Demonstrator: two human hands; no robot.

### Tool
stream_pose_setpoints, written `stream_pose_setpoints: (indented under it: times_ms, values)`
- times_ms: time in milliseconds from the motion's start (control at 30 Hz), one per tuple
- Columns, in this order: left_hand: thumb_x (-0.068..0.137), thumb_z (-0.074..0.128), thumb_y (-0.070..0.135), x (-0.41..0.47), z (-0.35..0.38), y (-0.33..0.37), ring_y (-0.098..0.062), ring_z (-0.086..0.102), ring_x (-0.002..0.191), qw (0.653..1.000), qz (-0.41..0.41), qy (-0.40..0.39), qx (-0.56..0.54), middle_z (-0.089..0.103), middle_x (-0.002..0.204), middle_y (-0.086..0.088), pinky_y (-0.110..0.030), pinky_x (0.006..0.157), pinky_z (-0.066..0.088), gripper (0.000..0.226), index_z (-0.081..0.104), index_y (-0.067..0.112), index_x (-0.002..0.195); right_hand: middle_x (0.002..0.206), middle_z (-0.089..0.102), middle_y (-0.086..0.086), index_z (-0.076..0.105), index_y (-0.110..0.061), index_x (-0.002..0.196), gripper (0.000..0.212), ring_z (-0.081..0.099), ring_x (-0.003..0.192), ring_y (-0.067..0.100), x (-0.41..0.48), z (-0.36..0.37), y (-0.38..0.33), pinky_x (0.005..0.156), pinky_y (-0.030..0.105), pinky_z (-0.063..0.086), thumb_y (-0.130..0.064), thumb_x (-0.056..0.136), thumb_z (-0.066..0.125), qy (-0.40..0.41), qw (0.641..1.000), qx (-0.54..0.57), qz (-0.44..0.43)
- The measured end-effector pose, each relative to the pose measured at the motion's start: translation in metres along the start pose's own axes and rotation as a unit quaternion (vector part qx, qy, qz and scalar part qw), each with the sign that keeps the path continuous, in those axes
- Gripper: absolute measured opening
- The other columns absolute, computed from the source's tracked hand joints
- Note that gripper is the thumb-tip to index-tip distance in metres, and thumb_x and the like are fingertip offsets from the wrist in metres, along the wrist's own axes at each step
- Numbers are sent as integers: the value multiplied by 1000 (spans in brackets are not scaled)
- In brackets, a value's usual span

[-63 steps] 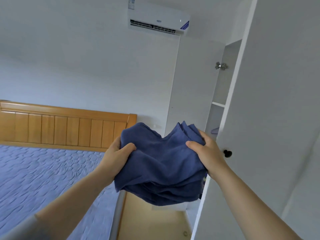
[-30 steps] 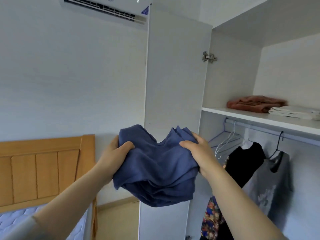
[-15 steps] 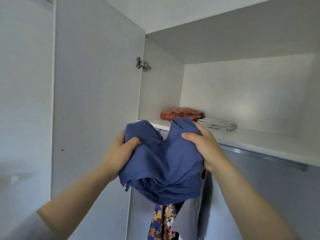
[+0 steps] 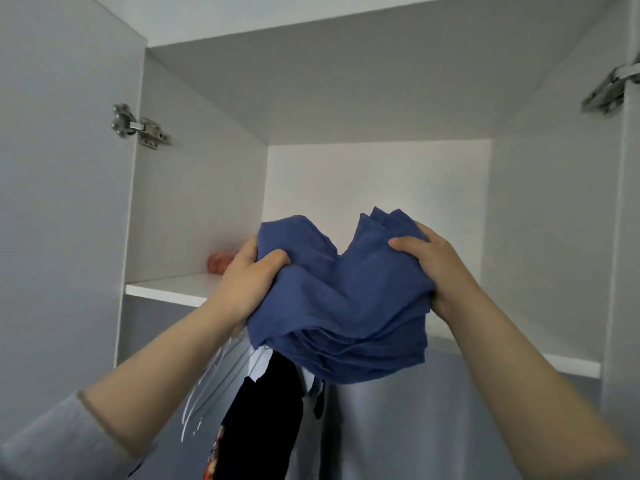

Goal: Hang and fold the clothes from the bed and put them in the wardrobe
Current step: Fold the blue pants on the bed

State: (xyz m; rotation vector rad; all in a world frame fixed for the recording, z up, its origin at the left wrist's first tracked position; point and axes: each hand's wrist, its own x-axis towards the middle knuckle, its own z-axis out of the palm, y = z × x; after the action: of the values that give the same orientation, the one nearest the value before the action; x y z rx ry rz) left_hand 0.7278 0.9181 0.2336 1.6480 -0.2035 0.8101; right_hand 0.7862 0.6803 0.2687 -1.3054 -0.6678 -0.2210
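Shelving looks to be the step in hand: a folded blue garment (image 4: 341, 303) is held between the two hands, raised in front of the open wardrobe (image 4: 194, 188) at about the level of its upper shelf (image 4: 166, 289). The left hand (image 4: 247, 282) grips the garment's left edge, thumb curled over the top and fingers hidden beneath. The right hand (image 4: 436, 271) grips the right edge the same way. The stack sags in the middle, and its layers fan out at the lower edge, below the hands. Just beyond the left hand a reddish folded cloth (image 4: 221, 263) lies on the shelf, mostly hidden by that hand. Below the hands, hangers (image 4: 214, 382) and a black garment (image 4: 266, 403) hang under the shelf. The blue garment is not yet set down. The next move calls for lifting its drooping lower edge clear of the shelf's front lip and sliding the stack forward onto the board beside the reddish cloth. Both hands should then let go together so the folds hold.
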Motion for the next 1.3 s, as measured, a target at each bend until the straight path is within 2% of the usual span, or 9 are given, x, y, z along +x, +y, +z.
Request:
stream_pose_setpoints:
  times_ms: [433, 533, 667, 767, 867, 1000, 1133, 1200, 1300]
  values:
    - [90, 49, 16, 140, 127, -19, -7, 60, 67, 974, 48, -189, -112, 64, 77, 9, -21, 56, 51, 15, 57, 25, 98, 103, 74, 9, 68, -17, 107, 27, 72, 90, 21, 62, -87, -11, 78, 33, 59, -3, 86, 60, 204, 970, -106, -72]
    - [95, 46, 13, 142, 150, -46, -14, 59, 61, 943, -102, -297, -109, 62, 77, -4, -24, 53, 49, 13, 59, 13, 95, 98, 69, 16, 66, -7, 101, 18, 69, 78, 24, 54, -119, 7, 69, 32, 56, 0, 87, 57, 245, 950, -189, 34]
    - [95, 57, 29, 136, 164, -79, -28, 66, 86, 868, -267, -406, 104, 69, 106, -15, -31, 69, 54, 36, 59, 1, 118, 70, 65, 6, 64, -2, 78, 11, 58, 60, 16, 32, -143, 37, 48, 14, 43, 5, 83, 57, 238, 864, -379, 230]
    - [90, 61, 24, 149, 165, -82, -29, 68, 90, 855, -251, -438, 117, 71, 106, -16, -33, 76, 57, 37, 60, 2, 120, 53, 63, 2, 62, -6, 69, 18, 57, 45, 12, 29, -145, 37, 39, 14, 40, 2, 84, 58, 226, 887, -320, 245]
    - [87, 63, 22, 151, 164, -94, -29, 64, 105, 865, -214, -427, 155, 65, 121, -14, -42, 94, 53, 47, 54, 4, 130, 71, 65, 11, 63, -1, 87, 6, 62, 62, 20, 22, -140, 37, 54, 23, 49, 1, 85, 58, 216, 918, -225, 247]
    - [87, 65, 19, 158, 171, -102, -26, 45, 128, 902, -37, -374, 214, 36, 150, -10, -26, 97, 40, 84, 15, 23, 154, 91, 58, 15, 55, -1, 103, 19, 55, 82, 27, 6, -132, 35, 73, 37, 46, 4, 84, 56, 195, 923, -253, 215]
    - [86, 69, 16, 164, 181, -91, -23, 40, 135, 882, 144, -361, 268, 38, 151, -6, -28, 108, 34, 95, 6, 34, 154, 89, 55, 9, 52, -14, 122, 46, 53, 78, 23, -14, -125, 22, 61, 30, 53, -6, 79, 69, 62, 936, -238, 252]
    - [89, 66, 28, 163, 187, -83, -25, 41, 133, 889, 181, -309, 285, 38, 151, -4, -33, 110, 34, 83, 14, 31, 154, 69, 54, 6, 60, -19, 120, 45, 50, 57, 17, -17, -121, 17, 52, 24, 51, -18, 79, 78, 45, 925, -267, 267]
    - [94, 57, 35, 148, 186, -69, -22, 52, 117, 924, 154, -257, 238, 53, 137, -6, -29, 98, 40, 48, 47, 21, 138, 52, 57, -5, 74, -9, 90, 20, 50, 43, 11, -8, -124, 21, 46, 22, 46, -29, 86, 71, 183, 873, -429, 143]
